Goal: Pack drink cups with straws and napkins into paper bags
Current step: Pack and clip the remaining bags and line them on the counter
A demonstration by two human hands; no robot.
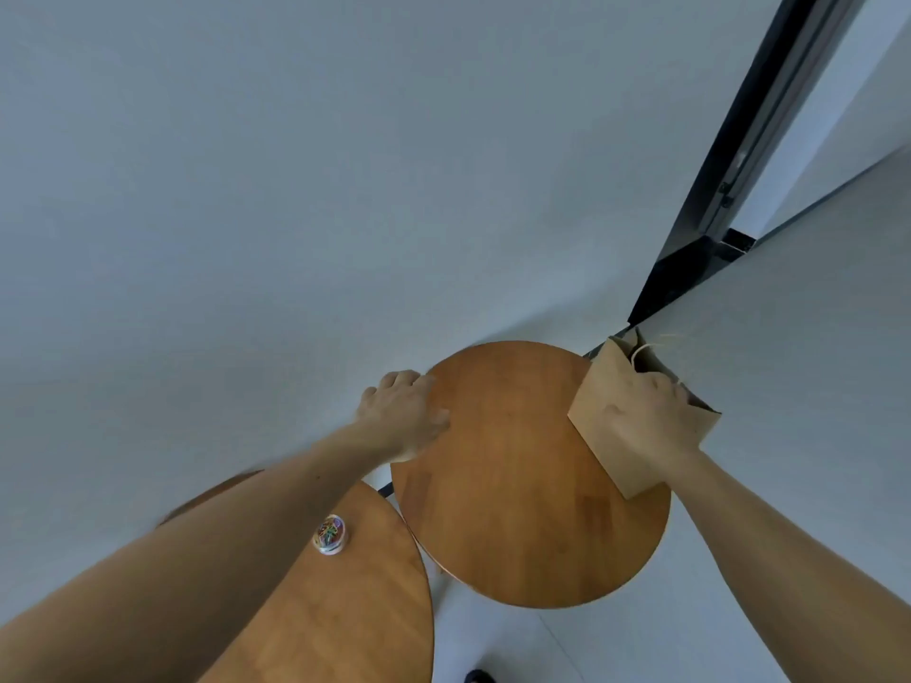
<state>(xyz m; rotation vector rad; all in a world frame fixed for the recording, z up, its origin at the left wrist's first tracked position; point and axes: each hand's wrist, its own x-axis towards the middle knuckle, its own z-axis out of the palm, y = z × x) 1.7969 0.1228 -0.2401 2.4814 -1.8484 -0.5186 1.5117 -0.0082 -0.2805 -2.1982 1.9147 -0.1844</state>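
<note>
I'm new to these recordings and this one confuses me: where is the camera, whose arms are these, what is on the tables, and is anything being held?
There is no machine here. The single picture comes from a wide-angle camera worn on a person's head, looking down, so the two bare arms are the wearer's own. The left hand grips the rim of a round wooden table. The right hand holds a brown paper bag at that table's right edge; its twine handle shows above the fingers. A second wooden table, lower left, carries a small clear tub of colourful bits, too small to identify. No cups, straws or napkins are in view.
</note>
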